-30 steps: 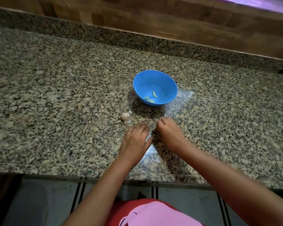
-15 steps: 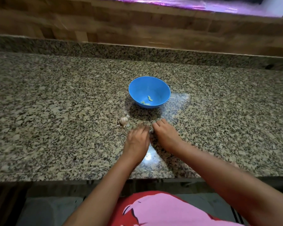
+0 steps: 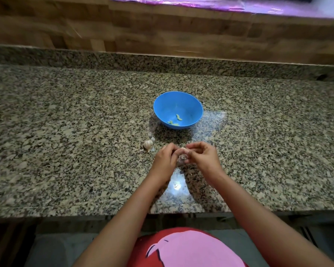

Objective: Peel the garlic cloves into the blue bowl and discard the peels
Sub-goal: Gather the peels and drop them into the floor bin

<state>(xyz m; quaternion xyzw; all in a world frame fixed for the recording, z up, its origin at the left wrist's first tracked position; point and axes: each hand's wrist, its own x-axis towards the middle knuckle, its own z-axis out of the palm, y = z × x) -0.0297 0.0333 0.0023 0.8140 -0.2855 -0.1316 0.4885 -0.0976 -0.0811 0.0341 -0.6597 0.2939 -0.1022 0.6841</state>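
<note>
A blue bowl (image 3: 178,109) stands on the granite counter (image 3: 66,151) and holds a few small pale green pieces (image 3: 178,117). A garlic bulb piece (image 3: 148,145) lies on the counter to the bowl's front left, with bits of papery skin beside it. Just in front of the bowl, my left hand (image 3: 165,160) and my right hand (image 3: 202,158) meet above the counter. Between their fingertips they pinch a pale garlic clove (image 3: 182,150), with thin loose skin hanging under it.
A granite upstand (image 3: 104,58) and a wooden wall run along the back. The counter's front edge (image 3: 85,214) is near my body. A bright light reflection (image 3: 176,186) shines on the stone between my forearms.
Both hands have lifted off the counter, where they lay flat with fingers down. They now hold a garlic clove between them. The camera has tilted up a little.
</note>
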